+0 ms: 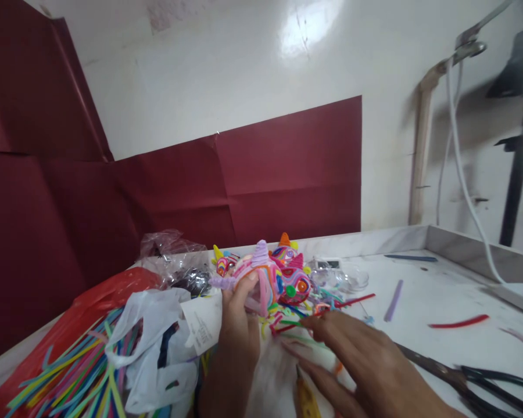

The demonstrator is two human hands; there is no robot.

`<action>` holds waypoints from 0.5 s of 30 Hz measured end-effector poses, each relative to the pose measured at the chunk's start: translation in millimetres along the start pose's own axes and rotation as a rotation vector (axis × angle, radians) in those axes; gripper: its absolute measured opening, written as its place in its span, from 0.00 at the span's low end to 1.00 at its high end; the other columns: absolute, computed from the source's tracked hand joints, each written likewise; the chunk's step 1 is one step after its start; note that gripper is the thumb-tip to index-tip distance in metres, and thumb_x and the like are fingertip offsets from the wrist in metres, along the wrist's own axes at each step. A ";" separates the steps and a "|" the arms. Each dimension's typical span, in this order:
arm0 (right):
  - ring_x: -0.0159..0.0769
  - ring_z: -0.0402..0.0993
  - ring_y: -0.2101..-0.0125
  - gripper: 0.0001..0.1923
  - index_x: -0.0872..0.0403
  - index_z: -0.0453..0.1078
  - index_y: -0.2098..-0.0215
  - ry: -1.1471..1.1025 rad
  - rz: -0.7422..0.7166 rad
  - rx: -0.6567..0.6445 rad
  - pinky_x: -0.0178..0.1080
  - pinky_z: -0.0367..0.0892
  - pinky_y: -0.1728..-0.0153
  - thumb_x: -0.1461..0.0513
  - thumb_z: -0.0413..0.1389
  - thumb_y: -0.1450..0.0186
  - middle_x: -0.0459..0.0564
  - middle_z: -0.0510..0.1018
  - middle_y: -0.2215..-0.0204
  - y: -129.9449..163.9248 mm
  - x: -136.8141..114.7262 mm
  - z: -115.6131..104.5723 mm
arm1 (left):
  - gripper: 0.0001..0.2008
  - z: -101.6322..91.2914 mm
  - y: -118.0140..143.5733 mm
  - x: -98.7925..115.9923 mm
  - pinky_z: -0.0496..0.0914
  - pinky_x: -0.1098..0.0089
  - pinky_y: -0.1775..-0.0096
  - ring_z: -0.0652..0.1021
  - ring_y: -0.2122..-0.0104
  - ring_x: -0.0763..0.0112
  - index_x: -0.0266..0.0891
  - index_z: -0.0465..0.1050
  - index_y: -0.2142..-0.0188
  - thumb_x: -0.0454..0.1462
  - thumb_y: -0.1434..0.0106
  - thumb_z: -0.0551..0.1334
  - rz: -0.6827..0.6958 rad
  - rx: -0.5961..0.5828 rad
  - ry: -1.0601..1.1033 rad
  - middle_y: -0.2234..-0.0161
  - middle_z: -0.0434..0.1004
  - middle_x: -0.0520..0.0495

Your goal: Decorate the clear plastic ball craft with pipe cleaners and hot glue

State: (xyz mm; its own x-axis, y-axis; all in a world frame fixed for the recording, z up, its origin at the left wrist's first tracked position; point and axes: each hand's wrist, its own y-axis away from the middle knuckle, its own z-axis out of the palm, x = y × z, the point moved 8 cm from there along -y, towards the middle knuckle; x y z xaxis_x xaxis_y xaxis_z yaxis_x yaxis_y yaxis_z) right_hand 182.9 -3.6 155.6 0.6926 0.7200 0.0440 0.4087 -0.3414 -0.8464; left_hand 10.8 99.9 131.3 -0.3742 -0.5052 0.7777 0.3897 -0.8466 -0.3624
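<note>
My left hand (237,331) is closed round a colourful craft fish (257,273), made of pink, lilac and orange fuzzy stems with lilac fins. Just to the right, my right hand (353,354) reaches low over the table with its fingers stretched and apart. Its fingertips are near a green fuzzy stem (292,323) and other short coloured scraps; whether they touch any is unclear. Under this hand lies a yellow tool with a dark pointed tip (308,397), partly hidden. Behind the held fish sit more finished fish, including one with an orange eye (296,285).
A red bag (113,290) and a white plastic bag (148,325) lie at left with bundled coloured stems (74,371). At right are black-handled scissors (457,377), a red stem (459,321) and a lilac stem (393,301). A raised rim (401,237) edges the table.
</note>
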 end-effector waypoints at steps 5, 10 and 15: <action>0.37 0.73 0.74 0.12 0.60 0.69 0.48 0.171 -0.077 0.306 0.39 0.67 0.73 0.63 0.50 0.27 0.49 0.80 0.72 -36.8 -21.2 -32.8 | 0.08 12.5 11.7 2.5 0.74 0.56 0.48 0.77 0.48 0.47 0.46 0.78 0.69 0.39 0.49 0.72 0.001 -0.041 -0.040 0.61 0.81 0.42; 0.37 0.72 0.73 0.15 0.60 0.72 0.52 0.200 -0.164 0.313 0.40 0.65 0.72 0.68 0.44 0.27 0.51 0.81 0.70 -40.8 -31.2 -26.1 | 0.11 28.4 20.7 -3.6 0.76 0.60 0.53 0.81 0.60 0.57 0.44 0.74 0.66 0.37 0.48 0.72 -0.265 -0.031 0.118 0.71 0.77 0.50; 0.39 0.72 0.71 0.16 0.61 0.74 0.56 0.195 -0.161 0.372 0.42 0.66 0.69 0.70 0.43 0.30 0.53 0.82 0.68 -35.5 -31.4 -26.1 | 0.22 25.3 23.0 -4.9 0.75 0.61 0.53 0.82 0.59 0.58 0.41 0.73 0.56 0.35 0.52 0.72 -0.324 0.053 0.124 0.70 0.79 0.51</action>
State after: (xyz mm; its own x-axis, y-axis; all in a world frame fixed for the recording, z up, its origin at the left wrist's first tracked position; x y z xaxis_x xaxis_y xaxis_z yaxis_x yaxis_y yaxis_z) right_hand 162.2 -29.8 198.1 0.7512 0.6068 0.2598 0.3037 0.0317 -0.9522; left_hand 43.0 87.2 132.1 -0.5841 -0.2306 0.7783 0.2756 -0.9582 -0.0771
